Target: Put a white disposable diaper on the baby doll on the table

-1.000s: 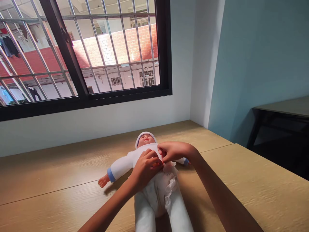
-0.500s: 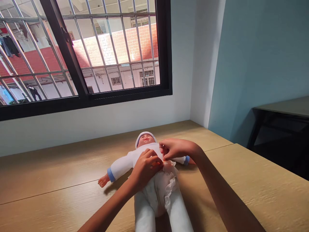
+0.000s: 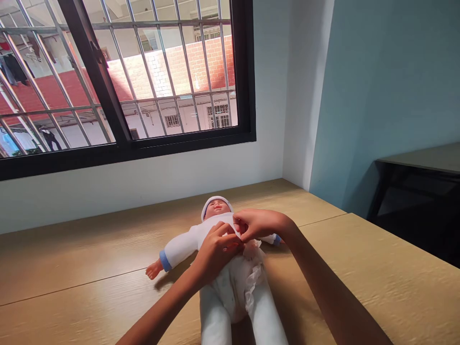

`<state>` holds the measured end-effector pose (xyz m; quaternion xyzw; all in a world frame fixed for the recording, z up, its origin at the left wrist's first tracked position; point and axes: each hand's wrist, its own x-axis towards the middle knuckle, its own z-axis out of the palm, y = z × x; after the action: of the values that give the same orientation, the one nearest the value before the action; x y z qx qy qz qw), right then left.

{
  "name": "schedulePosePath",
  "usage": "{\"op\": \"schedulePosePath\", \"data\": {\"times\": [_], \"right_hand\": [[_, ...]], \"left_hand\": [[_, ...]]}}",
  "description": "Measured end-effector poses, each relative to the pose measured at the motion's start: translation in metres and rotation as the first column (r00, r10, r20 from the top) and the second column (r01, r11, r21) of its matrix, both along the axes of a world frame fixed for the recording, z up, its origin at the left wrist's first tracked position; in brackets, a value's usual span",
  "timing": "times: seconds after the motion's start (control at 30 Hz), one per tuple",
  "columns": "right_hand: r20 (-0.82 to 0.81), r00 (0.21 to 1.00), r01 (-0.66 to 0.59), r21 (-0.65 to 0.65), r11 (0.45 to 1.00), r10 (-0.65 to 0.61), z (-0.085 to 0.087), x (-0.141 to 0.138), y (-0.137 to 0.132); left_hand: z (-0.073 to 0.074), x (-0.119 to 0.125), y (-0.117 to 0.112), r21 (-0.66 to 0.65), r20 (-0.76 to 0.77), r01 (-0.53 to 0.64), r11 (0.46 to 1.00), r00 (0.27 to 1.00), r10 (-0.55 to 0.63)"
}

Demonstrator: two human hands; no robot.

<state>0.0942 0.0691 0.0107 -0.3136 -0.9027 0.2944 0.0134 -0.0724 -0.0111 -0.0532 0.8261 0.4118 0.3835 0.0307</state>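
Note:
A baby doll (image 3: 212, 232) in a white top with blue cuffs and a pale cap lies on its back, head toward the window. Around its hips is a white diaper (image 3: 235, 282), ruffled along the leg edge on the right. My left hand (image 3: 219, 249) rests over the doll's belly, fingers bent and closed on the diaper's front waist edge. Just right of it, my right hand (image 3: 257, 224) is closed in a pinch at the same waist edge, close to the left fingertips. The bit of diaper between the fingers is mostly hidden.
The doll lies on a wooden table (image 3: 89, 268) pushed against a white wall under a barred window (image 3: 168, 72). A dark table (image 3: 424, 165) stands by the blue-green wall at the right.
My right hand has shifted slightly left, nearer to my left hand. My left hand and the doll stay almost where they were.

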Motion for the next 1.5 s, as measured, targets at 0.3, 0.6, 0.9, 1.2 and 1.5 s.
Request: {"op": "schedulePosePath", "data": {"times": [0.3, 0.6, 0.9, 1.2, 1.5], "right_hand": [[0.028, 0.999, 0.019, 0.003, 1.0, -0.019, 0.003, 0.001, -0.002], [0.033, 0.992, 0.116, 0.081, 0.99, -0.119, -0.002, 0.002, 0.002], [-0.099, 0.993, 0.069, 0.052, 0.996, -0.064, 0.013, 0.013, -0.002], [-0.126, 0.992, -0.002, -0.015, 1.0, 0.0, 0.011, 0.002, -0.009], [-0.149, 0.989, 0.016, 0.039, 0.999, -0.01, 0.01, 0.004, -0.005]], "left_hand": [[0.001, 0.0, -0.001, -0.031, 0.025, 0.032, 0.999, 0.999, -0.031], [0.002, 0.0, -0.001, -0.034, 0.033, 0.053, 0.998, 0.998, -0.052], [0.002, 0.001, 0.0, -0.173, 0.237, 0.065, 0.983, 0.971, -0.023], [0.009, 0.0, -0.003, -0.437, 0.483, 0.16, 0.885, 0.872, 0.081], [0.003, -0.003, 0.0, -0.416, 0.519, 0.275, 0.866, 0.854, -0.022]]}}
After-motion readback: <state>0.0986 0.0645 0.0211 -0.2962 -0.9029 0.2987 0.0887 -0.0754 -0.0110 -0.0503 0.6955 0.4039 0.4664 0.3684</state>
